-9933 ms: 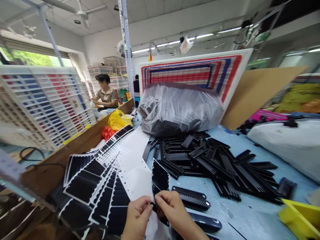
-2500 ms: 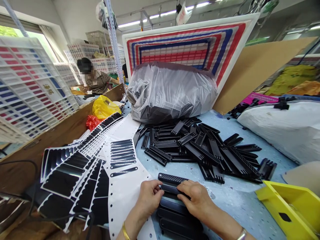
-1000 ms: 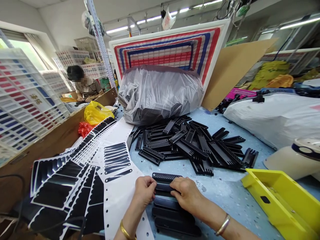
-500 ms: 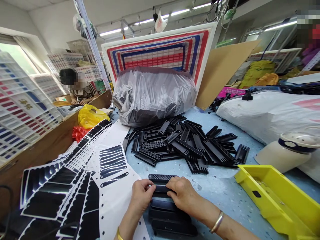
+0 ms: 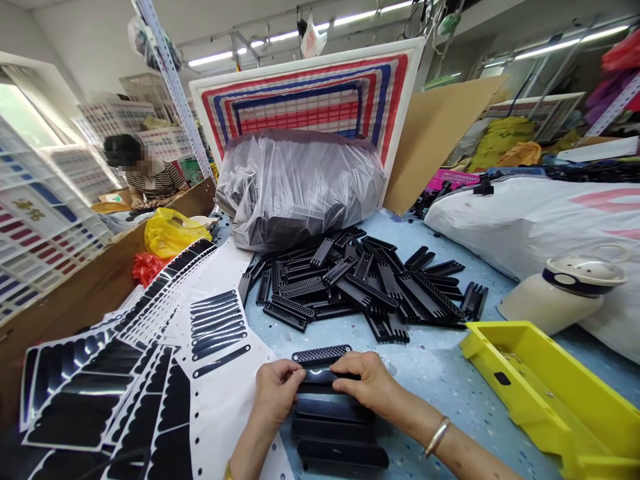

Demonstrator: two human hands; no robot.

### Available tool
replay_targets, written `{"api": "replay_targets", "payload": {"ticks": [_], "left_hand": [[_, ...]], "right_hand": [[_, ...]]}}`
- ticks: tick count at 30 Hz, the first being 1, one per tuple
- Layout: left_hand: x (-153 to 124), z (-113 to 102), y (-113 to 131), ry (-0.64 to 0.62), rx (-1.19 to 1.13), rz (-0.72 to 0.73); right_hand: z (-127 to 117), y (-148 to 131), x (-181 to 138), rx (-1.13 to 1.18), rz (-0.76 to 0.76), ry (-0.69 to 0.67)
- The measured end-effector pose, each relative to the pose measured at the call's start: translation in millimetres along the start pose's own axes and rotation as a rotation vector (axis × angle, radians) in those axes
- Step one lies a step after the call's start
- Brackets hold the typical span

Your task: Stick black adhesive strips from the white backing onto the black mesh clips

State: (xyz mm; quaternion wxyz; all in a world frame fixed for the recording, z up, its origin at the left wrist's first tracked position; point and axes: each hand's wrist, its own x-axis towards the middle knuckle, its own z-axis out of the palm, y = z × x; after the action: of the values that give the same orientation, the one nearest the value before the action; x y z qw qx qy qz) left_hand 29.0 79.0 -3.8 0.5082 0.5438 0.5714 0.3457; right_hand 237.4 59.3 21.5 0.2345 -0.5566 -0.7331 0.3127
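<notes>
My left hand [image 5: 273, 395] pinches the left end of a glossy black sticker strip [image 5: 319, 377] between thumb and fingers. At its right end, my right hand [image 5: 369, 383] grips the same strip. It lies over a long black plastic piece, mostly hidden; whether the two touch I cannot tell. Just beyond my fingers is a black piece with a textured top [image 5: 321, 355]. Nearer to me, several smooth black plastic pieces [image 5: 343, 453] lie side by side. Left of my hands, a white backing sheet [image 5: 227, 393] carries a column of black strips [image 5: 217, 323].
A heap of black plastic pieces [image 5: 350, 280] lies before a filled plastic bag [image 5: 305, 187]. To the right stand a yellow bin [image 5: 530, 393] and a cream bottle [image 5: 555, 300]. More black sticker sheets [image 5: 75, 400] overlap at left. Another person [image 5: 155, 180] sits beyond the cardboard edge.
Both hands stay on the strip, with the fingers slightly shifted. The view has swung a little, so most surroundings appear farther left.
</notes>
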Motion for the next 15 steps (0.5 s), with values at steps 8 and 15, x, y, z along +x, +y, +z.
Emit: {"api": "replay_targets", "payload": {"ticks": [8,15], "left_hand": [[0.9,-0.7,-1.4,0.003,-0.011,-0.025],[0.1,-0.8,-1.5,0.012,-0.026,-0.043]], "right_hand": [[2.1,12.0,-4.9,0.093,-0.04,0.018],[6.7,19.0,-11.0,0.123,-0.096,0.05]]}}
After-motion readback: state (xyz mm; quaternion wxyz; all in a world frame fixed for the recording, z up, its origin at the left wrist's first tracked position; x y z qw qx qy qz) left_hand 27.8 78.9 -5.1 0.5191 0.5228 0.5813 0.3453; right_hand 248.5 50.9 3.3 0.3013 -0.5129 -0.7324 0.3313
